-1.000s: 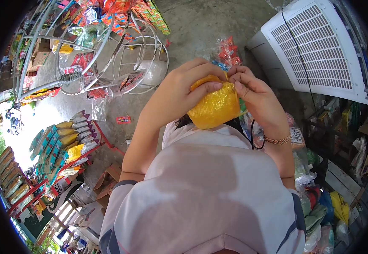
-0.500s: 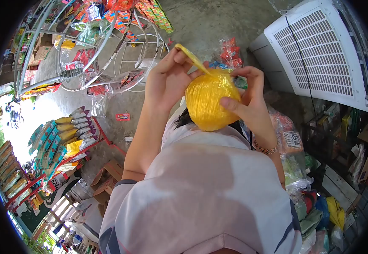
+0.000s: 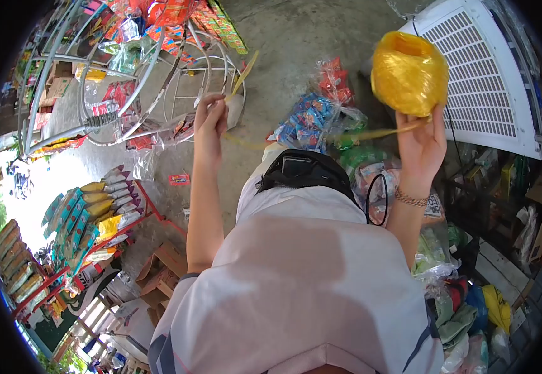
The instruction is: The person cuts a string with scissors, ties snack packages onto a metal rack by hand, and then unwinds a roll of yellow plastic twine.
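A ball of shiny yellow plastic twine point(image 3: 410, 78) with a hollow at its top is held up at the right by my right hand point(image 3: 422, 140), whose fingers support it from below. My left hand point(image 3: 211, 118) is closed in a pinch on the free length of the twine, and a short tail point(image 3: 244, 76) sticks up past the fingers. Between both hands a loose strand point(image 3: 377, 133) sags across, in front of my waist. A black waist pouch point(image 3: 308, 168) sits at my waist below the strand.
Bags of blue packets point(image 3: 308, 121) and red packets point(image 3: 336, 81) lie on the concrete floor ahead. A white wire rack point(image 3: 187, 78) with hanging snacks stands left, a red-framed snack stand point(image 3: 152, 199) lower left. A white slatted panel point(image 3: 470, 75) is behind the ball.
My hands have moved apart. The right hand carried the twine ball up and to the right; the left moved slightly left and down, drawing out a strand between them.
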Tool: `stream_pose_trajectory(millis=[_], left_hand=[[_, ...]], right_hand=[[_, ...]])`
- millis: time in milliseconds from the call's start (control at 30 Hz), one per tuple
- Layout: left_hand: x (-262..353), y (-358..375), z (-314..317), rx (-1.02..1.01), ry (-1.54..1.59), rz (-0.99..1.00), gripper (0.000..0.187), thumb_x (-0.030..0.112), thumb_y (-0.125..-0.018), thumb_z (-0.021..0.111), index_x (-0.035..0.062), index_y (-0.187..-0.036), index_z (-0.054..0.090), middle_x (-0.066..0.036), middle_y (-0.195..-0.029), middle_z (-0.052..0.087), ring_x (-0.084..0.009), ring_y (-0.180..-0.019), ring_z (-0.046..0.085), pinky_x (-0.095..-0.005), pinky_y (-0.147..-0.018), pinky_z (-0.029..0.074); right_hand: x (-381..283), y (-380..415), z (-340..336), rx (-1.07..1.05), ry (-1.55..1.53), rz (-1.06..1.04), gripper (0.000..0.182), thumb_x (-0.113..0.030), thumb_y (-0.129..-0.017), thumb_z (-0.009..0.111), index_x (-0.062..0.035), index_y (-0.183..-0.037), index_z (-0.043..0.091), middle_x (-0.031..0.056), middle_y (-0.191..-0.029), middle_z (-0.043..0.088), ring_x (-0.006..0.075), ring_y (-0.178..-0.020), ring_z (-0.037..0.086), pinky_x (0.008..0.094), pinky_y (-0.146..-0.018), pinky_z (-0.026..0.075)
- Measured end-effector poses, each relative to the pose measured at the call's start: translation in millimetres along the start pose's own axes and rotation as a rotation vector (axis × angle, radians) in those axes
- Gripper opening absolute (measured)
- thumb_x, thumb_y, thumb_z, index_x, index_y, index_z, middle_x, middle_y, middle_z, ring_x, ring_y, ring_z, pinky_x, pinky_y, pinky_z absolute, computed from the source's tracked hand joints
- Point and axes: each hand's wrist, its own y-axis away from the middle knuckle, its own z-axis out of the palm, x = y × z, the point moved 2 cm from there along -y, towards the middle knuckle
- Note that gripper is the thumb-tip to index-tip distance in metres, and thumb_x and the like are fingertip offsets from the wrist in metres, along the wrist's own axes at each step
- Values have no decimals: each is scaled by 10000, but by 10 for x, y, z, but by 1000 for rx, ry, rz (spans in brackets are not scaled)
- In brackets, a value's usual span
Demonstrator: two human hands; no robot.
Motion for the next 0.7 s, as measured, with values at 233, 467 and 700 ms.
stream_pose_trajectory(millis=[233, 467, 700], left_hand=[[1474, 753, -403, 340, -566, 361, 286, 137, -915, 638, 43, -1184, 610, -19, -943, 633, -101, -848, 569, -246, -725, 457], [2749, 587, -999, 788, -632, 1589, 243, 58, -892, 643, -53, -1083, 542, -153, -840, 639, -216, -767, 570, -330, -723, 474], [2550, 642, -1659, 1186, -1640, 787, 464, 451, -904, 592, 125, -1228, 656, -104, -1169, 674, -351, -1158, 523, -503, -1035, 349]], right_hand=[[-187, -69, -209, 118, 903, -200, 584, -38, -903, 646, -27, -1415, 367, 139, -1367, 477, 248, -1259, 495, 351, -1042, 416], [-139, -48, -452, -154, 722, 417, 584, -434, -1004, 525, -29, -1416, 438, 123, -1311, 539, 182, -1187, 551, 320, -1009, 446], [-602, 22, -356, -241, 889, 436, 937, -732, -864, 443, -15, -1464, 368, 86, -785, 705, 120, -691, 662, 229, -647, 529]])
